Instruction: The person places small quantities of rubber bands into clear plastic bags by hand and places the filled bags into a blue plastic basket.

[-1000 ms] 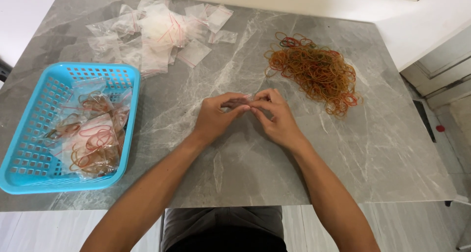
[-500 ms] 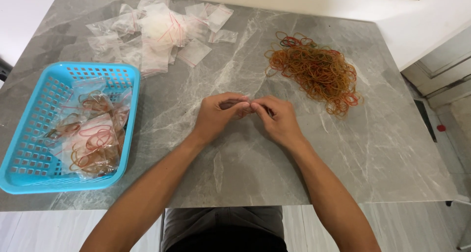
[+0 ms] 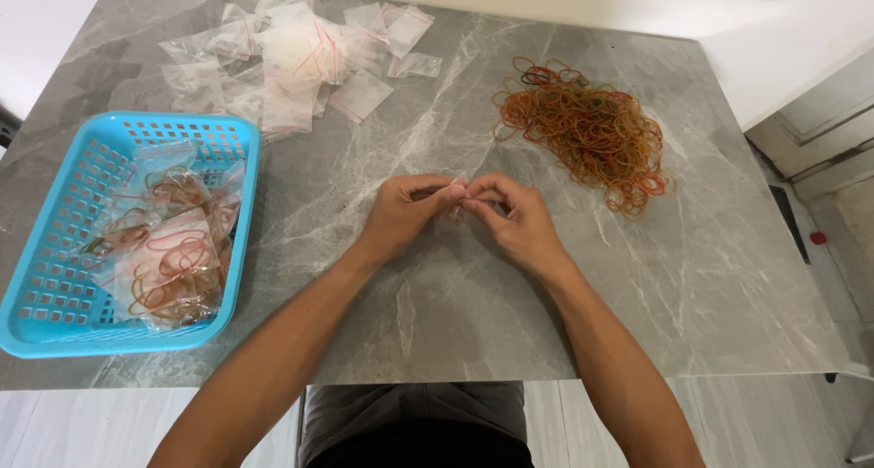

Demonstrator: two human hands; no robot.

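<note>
My left hand (image 3: 405, 215) and my right hand (image 3: 517, 220) meet fingertip to fingertip over the middle of the grey marble table (image 3: 437, 340). Both pinch a small clear plastic bag (image 3: 458, 201), which the fingers mostly hide; I cannot tell what is inside it. A loose heap of red, orange and brown rubber bands (image 3: 587, 131) lies beyond my right hand. A pile of empty small clear bags (image 3: 291, 54) lies at the far left.
A blue plastic basket (image 3: 55, 249) stands at the left near the table's front edge, holding several clear bags filled with rubber bands (image 3: 168, 259). A white wall and floor border the table on the right.
Both hands have stayed in the same spot. The fingertips have drawn closer together over the small bag, which now shows less between them.
</note>
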